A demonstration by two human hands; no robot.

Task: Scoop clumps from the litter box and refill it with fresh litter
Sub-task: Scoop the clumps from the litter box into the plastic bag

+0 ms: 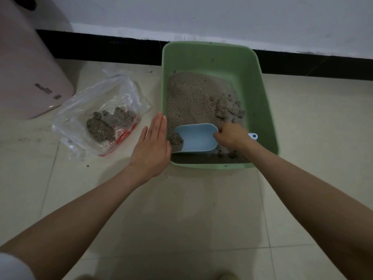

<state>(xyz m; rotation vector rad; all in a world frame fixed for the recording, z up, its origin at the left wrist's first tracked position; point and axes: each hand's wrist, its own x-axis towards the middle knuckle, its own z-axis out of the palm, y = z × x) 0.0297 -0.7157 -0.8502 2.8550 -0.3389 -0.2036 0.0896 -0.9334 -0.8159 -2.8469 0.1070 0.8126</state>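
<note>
The green plastic litter box sat on the pale tiled floor, its far end close against the black skirting board under a white wall, and both hands were at its near end. The left hand lay flat with straight fingers held together, pressed against the outside of the box's left wall near the front corner, holding nothing. The right hand was inside the box, its fingers curled round the handle of a light blue scoop; the handle's tip, with a small hanging hole, stuck out past the hand toward the right wall. The scoop was smooth, rounded and trough-shaped, its open mouth turned to the left, where a small lump of litter lay at its lip. The litter was grey-brown and grainy, spread unevenly over the box floor, with rougher clumps just beyond the right hand and a few dark bits near the front wall. The box itself was rectangular with rounded corners and smooth, sloping sides. Left of the box, just beyond the left hand, a crinkled clear plastic bag with red printing lay on the tiles with several darker lumps inside it. A pale pink rounded bin stood at the far left
</note>
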